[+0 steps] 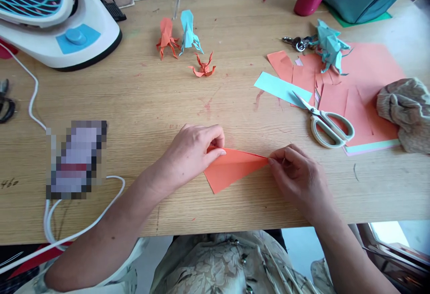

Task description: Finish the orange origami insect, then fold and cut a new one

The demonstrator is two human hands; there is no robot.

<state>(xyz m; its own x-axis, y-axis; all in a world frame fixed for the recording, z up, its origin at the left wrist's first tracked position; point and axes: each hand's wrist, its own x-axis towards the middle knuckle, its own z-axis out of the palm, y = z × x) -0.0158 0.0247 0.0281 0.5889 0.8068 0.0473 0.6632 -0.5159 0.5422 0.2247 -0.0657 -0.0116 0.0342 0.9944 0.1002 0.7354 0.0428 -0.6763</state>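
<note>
Although the two hands work close to the near edge of the wooden table [235, 215], they leave enough room for the orange paper [235, 168], which is held between them in a pointed shape. The left hand [193, 150] pinches its upper edge at the wide end, between thumb and fingers, and the right hand [300, 170] pinches the narrow tip. One lower corner points toward the near edge; whether it touches the wood, I cannot tell. In my judgement, the step in hand is a fold along this upper edge — the layers seem to be lined up, but probably not yet pressed flat over the whole length. The next move would call for a steady right hand at the tip and for even pressure of the left thumb along the crease; if the tip slips, the line may become crooked. A little farther, on the right, the scissors [315, 111] lie with their blades over the end of a light blue strip [278, 87] — cutting does not seem to be needed now. Beyond are a small orange figure [203, 67] and, behind it, a taller orange figure [166, 32] just beside a blue figure [188, 27].
</note>
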